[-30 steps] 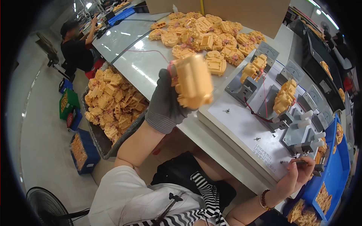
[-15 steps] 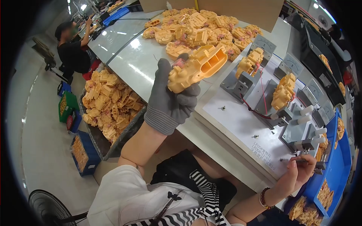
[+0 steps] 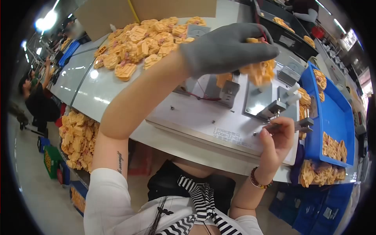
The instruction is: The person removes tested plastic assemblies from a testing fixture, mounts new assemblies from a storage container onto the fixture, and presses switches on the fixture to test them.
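Observation:
My left hand (image 3: 229, 49), in a grey glove, reaches over the white test board (image 3: 192, 125). Its fingers are closed around an orange plastic part (image 3: 259, 73), slightly blurred, above a metal fixture plate (image 3: 259, 101). My bare right hand (image 3: 277, 145) is at the board's right end, with thumb and fingers pinched on a dark metal clamp lever (image 3: 273, 127). White-tipped plungers (image 3: 292, 94) stand just beyond it. Another orange part (image 3: 224, 80) sits in a fixture, partly covered by my left wrist and hand.
Many orange parts (image 3: 137, 45) are piled at the back left. A blue tray (image 3: 333, 113) with more parts lies on the right, and a black bin (image 3: 290, 39) behind. Below the table's left side stands a heap of parts (image 3: 78, 137). A co-worker (image 3: 39, 102) is at far left.
My left hand has moved right with an orange part, from over the table to above the fixtures. The view has turned right. My right hand remains at the clamp.

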`<move>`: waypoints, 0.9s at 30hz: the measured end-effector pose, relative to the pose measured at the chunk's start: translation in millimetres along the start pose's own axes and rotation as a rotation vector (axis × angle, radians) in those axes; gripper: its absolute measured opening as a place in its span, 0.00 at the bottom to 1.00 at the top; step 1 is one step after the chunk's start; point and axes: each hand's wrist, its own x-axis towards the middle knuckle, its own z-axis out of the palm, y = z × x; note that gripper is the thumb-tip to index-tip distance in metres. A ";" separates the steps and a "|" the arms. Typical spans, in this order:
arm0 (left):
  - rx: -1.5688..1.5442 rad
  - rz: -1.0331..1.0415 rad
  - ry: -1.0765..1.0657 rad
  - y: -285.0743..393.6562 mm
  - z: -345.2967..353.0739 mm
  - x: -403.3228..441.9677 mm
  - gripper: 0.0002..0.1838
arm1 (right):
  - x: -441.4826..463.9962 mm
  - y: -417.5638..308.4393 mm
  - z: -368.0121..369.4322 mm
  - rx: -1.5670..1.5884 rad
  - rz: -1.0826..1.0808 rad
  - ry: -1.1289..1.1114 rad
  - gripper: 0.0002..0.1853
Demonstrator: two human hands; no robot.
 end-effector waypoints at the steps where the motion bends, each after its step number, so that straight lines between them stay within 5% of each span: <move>1: 0.281 -0.003 0.014 -2.6 6.0 22.4 0.20 | 0.4 1.3 -1.0 -0.009 -0.012 -0.012 0.14; 4: 0.125 -0.208 -0.096 1.2 21.2 62.6 0.23 | 2.2 0.4 -0.4 -0.012 -0.031 -0.019 0.13; 14: 0.727 -0.056 -0.496 -14.8 57.9 55.5 0.36 | 0.9 4.9 -2.7 -0.012 -0.034 -0.037 0.14; 17: 0.834 -0.078 -0.459 -4.1 54.5 52.2 0.38 | 1.6 4.7 -3.0 -0.023 -0.060 -0.047 0.15; 19: 0.845 -0.177 -0.262 28.9 52.8 27.1 0.40 | 2.9 5.8 -2.7 -0.014 -0.082 -0.043 0.18; 21: 0.833 0.245 -0.012 33.0 36.0 -13.2 0.36 | 2.0 -5.8 -3.1 0.021 0.013 -0.025 0.23; 23: 0.744 0.395 0.087 37.9 9.4 -67.6 0.32 | -0.7 -18.2 -3.4 -0.052 0.018 0.031 0.31; 25: 0.554 0.326 0.258 25.7 -12.5 -128.4 0.28 | -12.9 -23.0 -14.6 -0.137 -0.004 0.202 0.30; 27: 0.500 0.153 0.617 -13.9 -32.6 -194.1 0.19 | -12.9 -8.3 -38.4 -0.178 -0.253 0.338 0.29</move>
